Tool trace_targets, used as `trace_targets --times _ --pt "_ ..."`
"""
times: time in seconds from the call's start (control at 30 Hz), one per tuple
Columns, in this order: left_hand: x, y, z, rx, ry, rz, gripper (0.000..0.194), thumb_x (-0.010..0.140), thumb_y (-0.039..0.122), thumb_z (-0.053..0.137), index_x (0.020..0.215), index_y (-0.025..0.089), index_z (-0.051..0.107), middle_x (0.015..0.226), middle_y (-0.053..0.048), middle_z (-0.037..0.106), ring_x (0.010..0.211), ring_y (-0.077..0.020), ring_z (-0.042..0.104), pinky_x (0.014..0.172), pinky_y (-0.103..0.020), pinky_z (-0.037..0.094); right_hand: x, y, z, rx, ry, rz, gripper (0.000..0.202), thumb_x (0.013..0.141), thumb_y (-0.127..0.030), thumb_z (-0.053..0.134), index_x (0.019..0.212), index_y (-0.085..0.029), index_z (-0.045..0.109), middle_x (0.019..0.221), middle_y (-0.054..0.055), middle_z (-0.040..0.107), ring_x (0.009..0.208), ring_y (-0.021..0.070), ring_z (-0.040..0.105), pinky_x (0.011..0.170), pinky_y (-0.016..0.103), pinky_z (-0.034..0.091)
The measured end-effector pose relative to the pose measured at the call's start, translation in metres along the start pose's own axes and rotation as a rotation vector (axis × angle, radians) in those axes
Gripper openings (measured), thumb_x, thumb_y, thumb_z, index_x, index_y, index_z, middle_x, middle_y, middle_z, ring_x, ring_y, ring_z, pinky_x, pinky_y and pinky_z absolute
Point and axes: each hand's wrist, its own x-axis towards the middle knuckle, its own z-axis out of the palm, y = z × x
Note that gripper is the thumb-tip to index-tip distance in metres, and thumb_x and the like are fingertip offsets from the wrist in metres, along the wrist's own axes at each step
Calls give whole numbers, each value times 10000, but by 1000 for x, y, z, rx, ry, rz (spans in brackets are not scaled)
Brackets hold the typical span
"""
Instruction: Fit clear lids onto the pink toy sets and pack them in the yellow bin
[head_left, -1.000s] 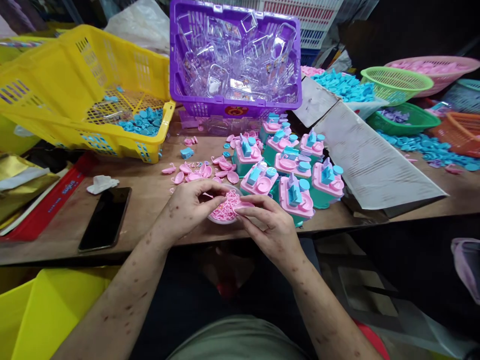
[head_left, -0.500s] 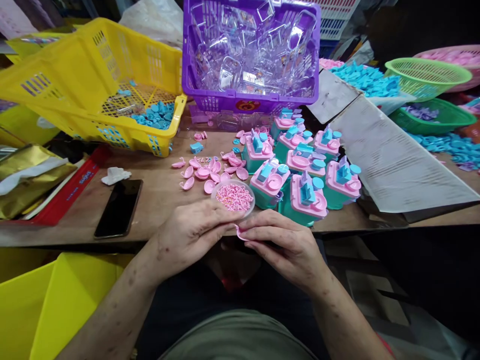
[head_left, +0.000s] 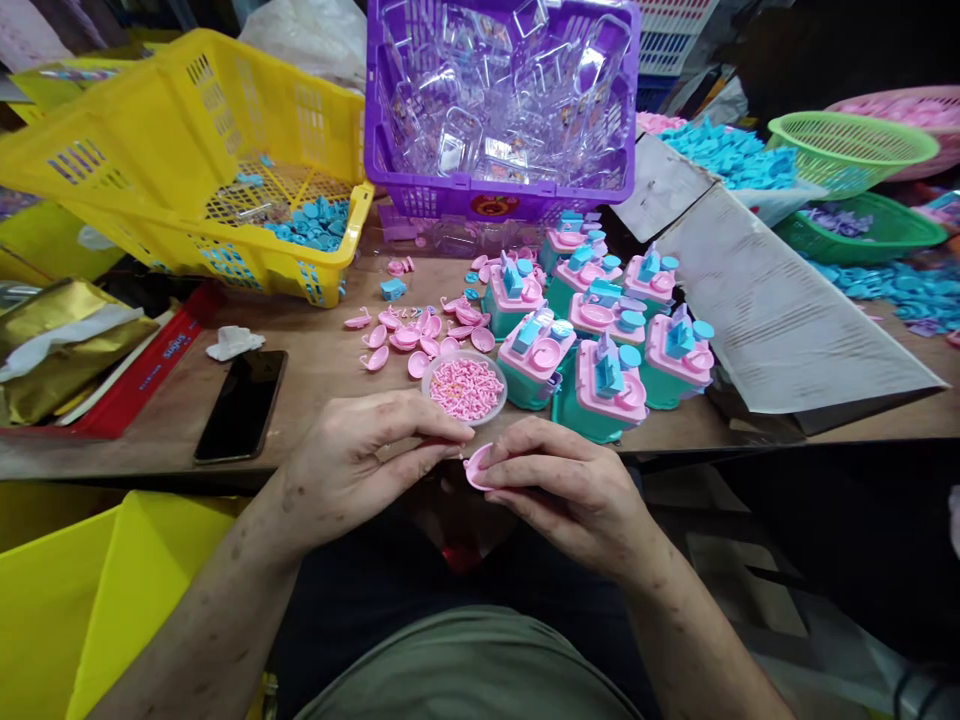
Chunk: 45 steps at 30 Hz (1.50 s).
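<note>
Between the fingers of my right hand [head_left: 574, 490] is a small pink toy basin [head_left: 475, 468], tilted with its hollow side partly showing. My left hand [head_left: 375, 460] has thumb and forefinger pinched close to the basin's left edge; whatever they hold is too small to make out. Just beyond both hands stands a round clear tub [head_left: 466, 388] full of tiny pink hook-shaped pieces. Several loose pink basins [head_left: 409, 338], some with a curved spout, lie behind the tub. To the right, several teal-and-pink toy sink units [head_left: 534, 352] stand grouped on the table.
A yellow crate [head_left: 330, 285] with blue parts stands at the back left, beside a purple crate [head_left: 502, 195] of clear plastic cases. A black phone [head_left: 241, 405] lies on the left. A cardboard panel [head_left: 787, 310] slopes on the right, near heaps of blue parts [head_left: 742, 155].
My left fingers have drawn slightly away from the basin. In my right hand, the basin has turned, so more of its hollow side shows.
</note>
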Motion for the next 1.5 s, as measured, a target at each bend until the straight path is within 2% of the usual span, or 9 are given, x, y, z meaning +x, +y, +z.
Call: trace_targets --times 0.3,0.5,0.77,0.97,1.23,1.5 --pt "-3 9 0 -25 -97 -10 203 1035 58 754 1169 201 808 1037 5 845 926 -97 808 859 -144 602 2 -10 -3 5 32 -18 149 1057 -113 781 1187 -183 806 1120 70 783 1077 149 808 975 223 660" --pt "-6 16 0 -34 28 -33 173 1013 94 813 1144 207 814 1007 12 849 898 -92 810 847 -132 606 1 -17 -6 0 2 -32 121 1055 -135 792 1167 -180 803 1107 70 788 1053 147 795 956 221 655" --pt "-3 32 2 -49 -29 -2 166 1016 79 788 1117 207 821 990 -2 852 894 -110 814 848 -153 628 -3 -25 -7 7 12 -43 135 1073 -142 771 1190 -205 792 1110 69 786 1044 155 800 931 243 674" --pt "-4 43 1 -21 9 -15 169 1008 97 797 1121 219 826 990 -16 854 887 -128 818 822 -178 633 -6 -33 -11 18 20 -69 126 1059 -132 788 1174 -181 797 1100 75 777 1046 148 794 955 225 662" --pt "-7 61 6 -16 -13 -4 135 1016 102 778 1084 212 819 980 -18 854 884 -130 816 825 -179 634 -13 -46 -13 32 27 -105 124 1059 -130 789 1177 -170 795 1097 78 781 1050 146 786 957 227 659" --pt "-15 88 4 56 -48 -69 102 1019 130 774 1061 211 822 962 -10 848 847 -130 798 796 -182 616 -19 -68 -14 30 16 -120 109 1082 -152 763 1172 -206 792 1090 74 787 1010 154 797 919 255 685"
